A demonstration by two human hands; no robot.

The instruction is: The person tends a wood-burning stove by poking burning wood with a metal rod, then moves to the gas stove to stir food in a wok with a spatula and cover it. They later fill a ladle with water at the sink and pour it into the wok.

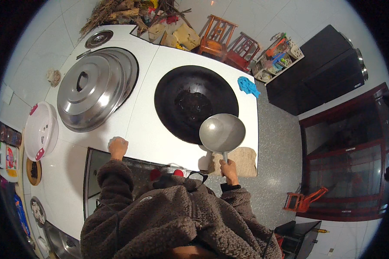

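My right hand (230, 172) is closed around the handle of a large metal ladle (221, 132). Its wide round bowl hangs over the near right rim of a black wok (168, 97) set into the white counter. A little dark, shiny wetness shows at the bottom of the wok. My left hand (118, 148) rests on the counter's front edge, fingers curled into a fist, with nothing visible in it. Beyond that hand, a big domed steel lid (95, 90) covers the place left of the wok. A beige cloth (240, 162) lies at the counter's near right corner, beside the ladle handle.
A blue cloth (248, 86) lies at the far right corner. On the left stand a white and pink basin (41, 131) and a small round steel cover (99, 39). Firewood (125, 15), wooden chairs (216, 36) and a crate (278, 60) are behind the counter; a dark red cabinet (345, 149) stands right.
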